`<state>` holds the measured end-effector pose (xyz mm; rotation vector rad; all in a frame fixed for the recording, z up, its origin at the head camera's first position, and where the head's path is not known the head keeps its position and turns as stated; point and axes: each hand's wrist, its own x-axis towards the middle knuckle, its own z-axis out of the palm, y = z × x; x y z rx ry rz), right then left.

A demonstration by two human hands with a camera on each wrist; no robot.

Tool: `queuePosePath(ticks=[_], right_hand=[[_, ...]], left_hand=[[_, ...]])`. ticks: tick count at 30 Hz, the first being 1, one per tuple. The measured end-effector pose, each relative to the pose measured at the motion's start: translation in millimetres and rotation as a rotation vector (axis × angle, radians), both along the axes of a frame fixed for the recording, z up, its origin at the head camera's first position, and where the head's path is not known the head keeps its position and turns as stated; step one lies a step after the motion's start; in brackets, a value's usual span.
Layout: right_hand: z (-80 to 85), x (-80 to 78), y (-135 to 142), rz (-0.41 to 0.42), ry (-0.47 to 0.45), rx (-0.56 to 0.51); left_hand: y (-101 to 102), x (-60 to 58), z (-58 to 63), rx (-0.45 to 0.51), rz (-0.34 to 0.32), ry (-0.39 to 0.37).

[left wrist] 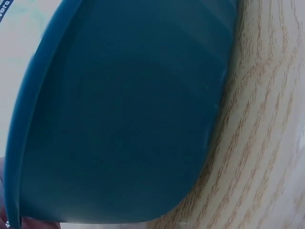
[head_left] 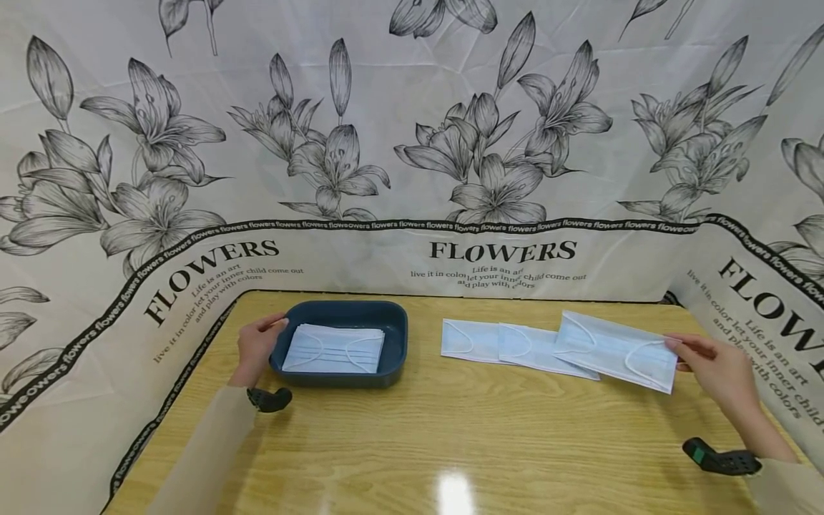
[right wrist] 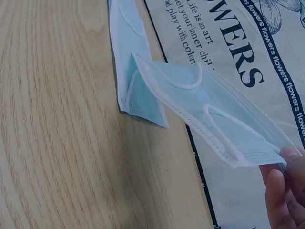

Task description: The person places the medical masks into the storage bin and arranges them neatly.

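Observation:
At the left, a dark blue plastic bin (head_left: pixel 347 381) stands on the table with light blue face masks (head_left: pixel 335 349) lying flat inside. My left hand (head_left: pixel 256 350) pinches the bin's left rim; in the left wrist view the bin's outer wall (left wrist: pixel 128 114) hides most of that hand. On the right, my right hand (head_left: pixel 724 368) holds a face mask (head_left: pixel 614 350) by its right end, thumb on top. That mask slants up off the table, its far end overlapping another mask (head_left: pixel 537 349). One more mask (head_left: pixel 470 340) lies flat to the left, partly under its neighbour.
The table (head_left: pixel 412 436) has a light wood grain. A white cloth (head_left: pixel 360 261) printed with flowers and lettering rises along its back and both sides. Dark devices are strapped to the left wrist (head_left: pixel 270 399) and the right wrist (head_left: pixel 721 458).

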<state>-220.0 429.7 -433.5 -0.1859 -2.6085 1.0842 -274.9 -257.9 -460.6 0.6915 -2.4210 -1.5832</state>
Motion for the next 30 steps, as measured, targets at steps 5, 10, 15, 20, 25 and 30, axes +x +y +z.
queuePosePath(ticks=[5,10,15,20,25,30], right_hand=[[5.8,1.0,-4,-0.013,0.005,0.019],[12.9,0.4,-8,-0.010,0.013,0.015],[20.7,1.7,-13,-0.005,0.011,-0.009],[24.3,1.8,-19,-0.014,0.002,-0.027],[26.5,-0.5,-25,-0.007,0.016,-0.043],[28.8,-3.5,-31,0.029,0.047,-0.146]], left_hand=[[0,-0.4,-0.9,-0.004,0.004,0.003],[1,-0.3,0.1,-0.007,0.013,-0.007],[2,-0.1,1.4,0.004,0.017,-0.010],[3,0.1,1.4,-0.005,0.022,-0.009],[4,-1.2,1.2,-0.005,0.031,-0.013],[4,-1.5,-0.1,-0.010,0.029,-0.024]])
